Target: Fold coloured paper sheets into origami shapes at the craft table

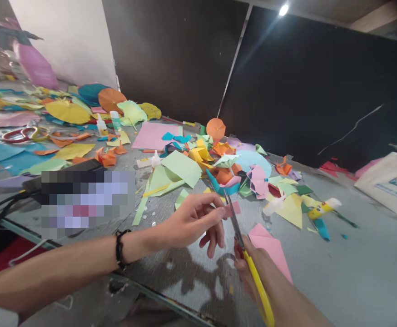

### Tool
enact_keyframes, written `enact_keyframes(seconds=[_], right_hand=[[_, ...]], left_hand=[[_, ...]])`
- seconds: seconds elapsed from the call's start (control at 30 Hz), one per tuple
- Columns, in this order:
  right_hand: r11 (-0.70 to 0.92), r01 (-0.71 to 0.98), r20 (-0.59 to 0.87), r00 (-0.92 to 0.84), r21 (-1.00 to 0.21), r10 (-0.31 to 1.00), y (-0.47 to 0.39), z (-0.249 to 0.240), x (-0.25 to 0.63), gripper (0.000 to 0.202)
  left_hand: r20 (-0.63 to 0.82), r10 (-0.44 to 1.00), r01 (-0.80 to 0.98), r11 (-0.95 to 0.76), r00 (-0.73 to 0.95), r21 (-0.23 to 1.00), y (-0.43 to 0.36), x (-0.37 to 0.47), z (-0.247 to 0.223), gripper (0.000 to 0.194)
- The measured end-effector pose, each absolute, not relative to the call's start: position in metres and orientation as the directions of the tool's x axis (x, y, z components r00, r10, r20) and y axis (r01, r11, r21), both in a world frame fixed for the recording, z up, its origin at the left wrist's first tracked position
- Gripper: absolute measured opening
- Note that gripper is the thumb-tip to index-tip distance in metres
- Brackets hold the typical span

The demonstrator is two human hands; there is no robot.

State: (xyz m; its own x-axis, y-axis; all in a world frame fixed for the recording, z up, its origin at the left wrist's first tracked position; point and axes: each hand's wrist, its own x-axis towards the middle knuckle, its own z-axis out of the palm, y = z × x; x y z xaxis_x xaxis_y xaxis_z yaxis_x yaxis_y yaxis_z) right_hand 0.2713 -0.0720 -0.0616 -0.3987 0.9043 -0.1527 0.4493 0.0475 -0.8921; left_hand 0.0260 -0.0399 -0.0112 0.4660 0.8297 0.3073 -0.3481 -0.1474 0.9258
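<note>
My left hand (198, 220) reaches in from the left above the table, a dark bracelet on its wrist. Its thumb and index finger pinch a small pink paper strip (234, 208). My right hand (253, 268) is wrapped round yellow-handled scissors (258, 281), whose blades point up and away. The blades cross the pink strip close to my left fingertips; whether they are cutting into it is too small to tell. Under and beside my right hand lies a larger pink sheet (270, 250) on the grey table.
Folded paper pieces and sheets (181, 168) cover the middle of the table (365, 268). A glue stick (324, 208) lies right, glue bottles (101, 125) further back. Red-handled scissors (16, 135) lie far left. A white bag (389, 181) is at the right, dark panels (304, 91) behind.
</note>
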Motion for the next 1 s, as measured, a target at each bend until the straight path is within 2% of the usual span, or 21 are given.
enact_keyframes(seconds=[0.33,0.7,0.83,1.0], right_hand=[[0.184,0.449,-0.032,-0.432,-0.874,0.901,-0.071,-0.069,0.275,0.038],[0.346,0.527,0.081,-0.461,-0.776,0.884,-0.067,-0.040,0.274,0.053],[0.388,0.569,0.079,-0.491,-0.725,0.867,-0.063,-0.022,0.270,0.041],[0.426,0.659,0.152,-0.431,-0.620,0.889,-0.046,-0.018,0.276,0.042]], left_hand=[[0.303,0.831,-0.352,-0.141,0.466,0.926,-0.041,0.026,-0.012,0.031],[0.299,0.848,-0.335,-0.155,0.438,0.929,-0.040,0.026,-0.011,0.032],[0.319,0.871,-0.373,-0.174,0.373,0.911,-0.039,0.026,-0.013,0.031],[0.370,0.897,-0.383,-0.263,0.240,0.886,-0.036,0.026,-0.012,0.033]])
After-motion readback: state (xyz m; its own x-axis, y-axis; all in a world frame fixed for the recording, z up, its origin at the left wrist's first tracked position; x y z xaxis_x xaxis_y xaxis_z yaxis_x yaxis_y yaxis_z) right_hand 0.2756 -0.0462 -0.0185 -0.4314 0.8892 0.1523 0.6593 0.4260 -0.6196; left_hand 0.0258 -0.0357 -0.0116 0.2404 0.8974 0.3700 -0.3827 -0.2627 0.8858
